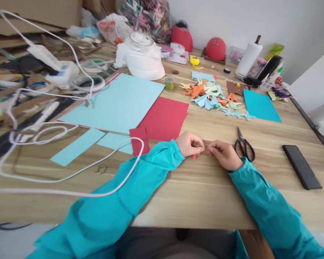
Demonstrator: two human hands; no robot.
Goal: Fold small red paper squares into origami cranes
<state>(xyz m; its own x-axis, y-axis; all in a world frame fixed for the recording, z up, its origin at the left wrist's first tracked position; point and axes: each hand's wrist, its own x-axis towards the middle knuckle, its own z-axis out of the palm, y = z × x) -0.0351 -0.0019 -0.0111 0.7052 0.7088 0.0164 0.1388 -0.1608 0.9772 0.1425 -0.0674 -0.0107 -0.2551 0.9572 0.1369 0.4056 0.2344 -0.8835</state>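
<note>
Between my two hands, above the front middle of the table, is a small piece of folded red paper (pixel 194 157). My left hand (pixel 189 144) pinches it between thumb and fingers, and a pointed red end hangs below. From the other side, the thumb and fingertips of my right hand (pixel 224 154) close on a narrow red tip. Most of the paper's shape is hidden by my fingers. Just right of my right hand lie black-handled scissors (pixel 244 145). Beyond both hands is a pile of folded paper cranes (pixel 209 95) in orange, pale blue and pale green.
Light blue sheets (pixel 116 102) and red sheets (pixel 163 117) lie left of centre. A white cable (pixel 70 180) loops across the left side and over my left sleeve. A phone (pixel 301 167) lies at right, a bright blue paper square (pixel 261 105) behind it. A thread spool (pixel 169 83) stands near the sheets.
</note>
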